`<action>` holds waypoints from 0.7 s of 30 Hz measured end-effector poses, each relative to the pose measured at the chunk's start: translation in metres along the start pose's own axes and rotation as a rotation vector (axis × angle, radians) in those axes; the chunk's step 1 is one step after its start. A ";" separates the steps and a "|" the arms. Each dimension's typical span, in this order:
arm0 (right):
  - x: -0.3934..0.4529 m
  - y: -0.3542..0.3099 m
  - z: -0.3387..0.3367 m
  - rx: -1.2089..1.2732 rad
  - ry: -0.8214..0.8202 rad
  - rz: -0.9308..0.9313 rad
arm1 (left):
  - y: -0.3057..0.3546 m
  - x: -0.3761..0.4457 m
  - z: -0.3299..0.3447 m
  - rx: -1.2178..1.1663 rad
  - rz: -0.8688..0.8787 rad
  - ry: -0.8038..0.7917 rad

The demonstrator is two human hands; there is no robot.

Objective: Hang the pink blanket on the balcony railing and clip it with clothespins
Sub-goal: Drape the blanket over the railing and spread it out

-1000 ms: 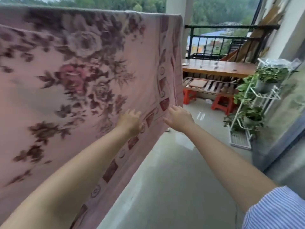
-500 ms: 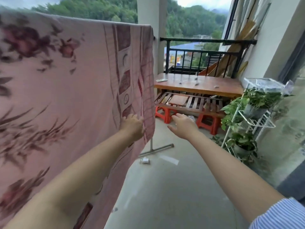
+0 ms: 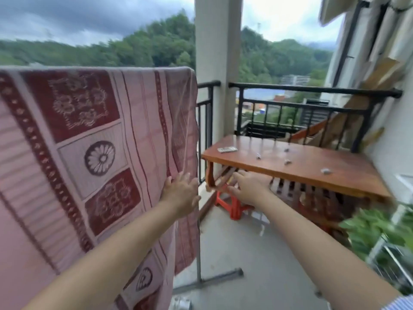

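The pink blanket [image 3: 93,153] hangs draped over something at its top edge, just left of the concrete pillar [image 3: 218,63]. It falls in a flat sheet, woven-looking, with dark red panels, flower medallions and thin stripes along its right border; whether it's over the black metal railing [image 3: 312,90] or a rack I can't tell, though a thin metal stand leg [image 3: 207,280] shows at the foot of the blanket's right edge.

Left hand [image 3: 181,193] is pretty much flat, fingers spread and straight, resting against the blanket close to its right edge, not gripping it. Right hand [image 3: 248,189] is loose and open too, holding nothing, reaching out just right of the blanket.

Right of the pillar there's a glossy wooden table [image 3: 308,173] with little pale clothespins [image 3: 288,162] scattered on top, a red plastic stool [image 3: 234,206] under it, and blurry green plant [image 3: 371,229] leaves further right.
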State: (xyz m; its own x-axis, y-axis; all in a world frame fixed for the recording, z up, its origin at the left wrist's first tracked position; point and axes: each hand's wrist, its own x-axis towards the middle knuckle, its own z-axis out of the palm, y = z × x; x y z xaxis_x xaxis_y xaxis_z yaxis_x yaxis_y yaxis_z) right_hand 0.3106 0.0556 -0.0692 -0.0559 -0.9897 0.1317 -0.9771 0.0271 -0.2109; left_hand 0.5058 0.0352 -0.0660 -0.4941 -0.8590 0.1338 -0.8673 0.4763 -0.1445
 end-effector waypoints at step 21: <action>0.445 -0.034 -0.158 0.904 -0.129 -0.979 | -0.116 0.258 -0.155 0.459 -0.525 0.691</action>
State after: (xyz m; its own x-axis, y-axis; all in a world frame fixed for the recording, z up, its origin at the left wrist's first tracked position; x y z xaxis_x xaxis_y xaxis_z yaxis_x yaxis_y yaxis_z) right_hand 0.2862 -0.3632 0.1497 0.6530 -0.5556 0.5146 -0.1228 -0.7482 -0.6520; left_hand 0.4696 -0.2121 0.1376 -0.1059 -0.5722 0.8133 -0.9516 -0.1791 -0.2499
